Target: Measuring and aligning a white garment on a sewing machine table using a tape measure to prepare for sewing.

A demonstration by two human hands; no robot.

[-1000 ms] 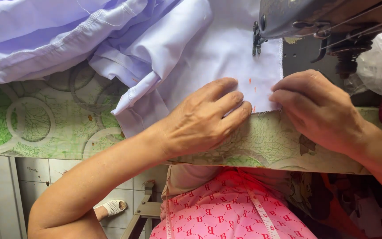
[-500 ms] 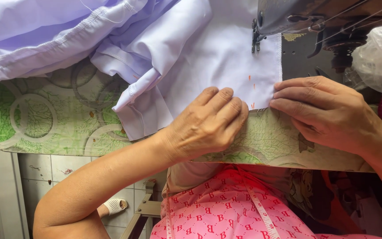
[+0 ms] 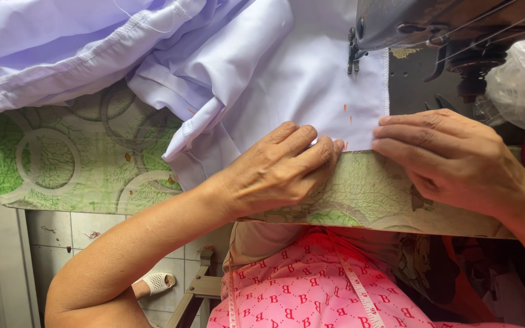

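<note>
A surface (image 3: 62,164) covered with a green leaf-and-ring patterned sheet runs across the view. On its far left part lies a bunched mass of pale lilac fabric (image 3: 62,42), gathered in folds and hems. This fabric continues to the right as a flat white panel (image 3: 299,79) that extends under the head of a dark sewing machine (image 3: 432,24) at the top right. Small orange marks show on the panel near its lower right corner.

The left hand (image 3: 274,170) rests palm down on the near edge of the panel. Its fingers (image 3: 311,143) are extended and close together, pressing the cloth flat against the surface; they grip nothing. The right hand (image 3: 451,158) lies just to the right of the panel's corner, well in front of the needle area. Its fingers (image 3: 396,136) are stretched out flat and pointed leftward, with the tips touching the fabric edge and holding nothing.

A crumpled clear plastic bag (image 3: 524,79) sits at the far right beside the machine. Below the surface edge, a pink patterned garment (image 3: 311,291) and a measuring tape (image 3: 360,291) are visible on the person's lap.
</note>
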